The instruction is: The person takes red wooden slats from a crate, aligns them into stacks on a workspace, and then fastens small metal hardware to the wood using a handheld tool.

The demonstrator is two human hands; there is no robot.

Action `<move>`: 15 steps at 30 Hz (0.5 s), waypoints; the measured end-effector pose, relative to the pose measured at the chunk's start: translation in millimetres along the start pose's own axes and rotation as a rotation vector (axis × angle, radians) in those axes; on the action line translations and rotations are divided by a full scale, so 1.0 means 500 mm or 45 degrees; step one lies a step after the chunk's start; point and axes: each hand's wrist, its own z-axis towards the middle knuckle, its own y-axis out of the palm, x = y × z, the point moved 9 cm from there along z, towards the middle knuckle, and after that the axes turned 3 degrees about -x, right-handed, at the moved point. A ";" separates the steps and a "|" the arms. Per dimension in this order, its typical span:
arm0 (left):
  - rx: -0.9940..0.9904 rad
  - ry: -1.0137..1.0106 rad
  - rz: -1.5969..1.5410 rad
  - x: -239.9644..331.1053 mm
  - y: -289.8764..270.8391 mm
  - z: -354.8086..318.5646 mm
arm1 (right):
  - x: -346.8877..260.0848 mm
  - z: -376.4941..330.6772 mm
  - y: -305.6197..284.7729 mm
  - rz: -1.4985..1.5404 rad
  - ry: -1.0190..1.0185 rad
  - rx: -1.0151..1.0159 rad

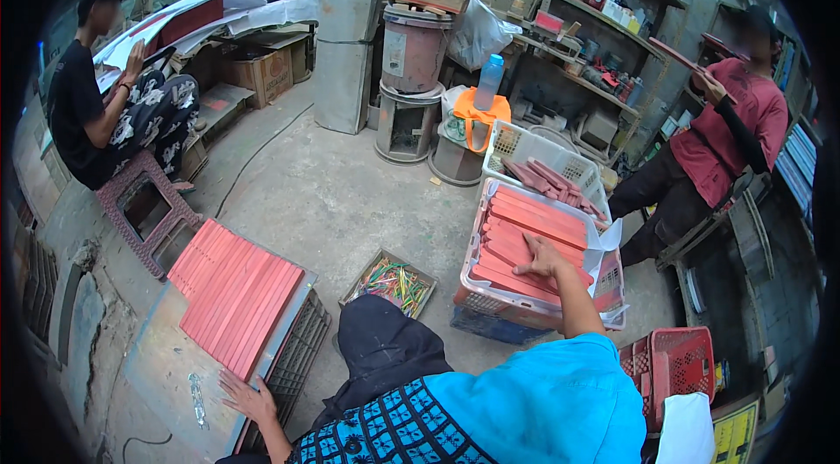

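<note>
Past the turquoise sleeve (pixel 542 385), has a half-spread right hand (pixel 545 256) on red slats (pixel 535 212) in the pinkish crate (pixel 503 307) and a wide-fingered left hand (pixel 251 398) near the edge of the table (pixel 162 368), with concrete floor (pixel 376 210) between.

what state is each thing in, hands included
red strip row: side by side
left hand: fingers spread, by the row's near end
right hand: on strips in near crate
near crate: open-topped, loaded
shallow tray: open, holding colorful thin pieces
blue bottle: upright
stool: occupied
</note>
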 end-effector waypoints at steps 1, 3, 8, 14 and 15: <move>0.007 0.007 0.002 -0.001 0.000 -0.001 | -0.001 -0.003 0.000 -0.030 0.020 -0.006; 0.006 0.008 0.000 0.000 -0.001 -0.002 | -0.006 -0.004 -0.012 0.061 0.008 -0.027; 0.033 0.035 0.027 0.002 0.003 0.001 | -0.014 -0.011 -0.018 0.158 0.111 -0.117; 0.070 0.081 0.076 -0.012 0.037 0.019 | -0.011 -0.007 -0.034 -0.013 0.087 0.169; 0.091 0.086 0.068 -0.012 0.040 0.022 | -0.006 -0.006 -0.029 -0.012 0.078 0.189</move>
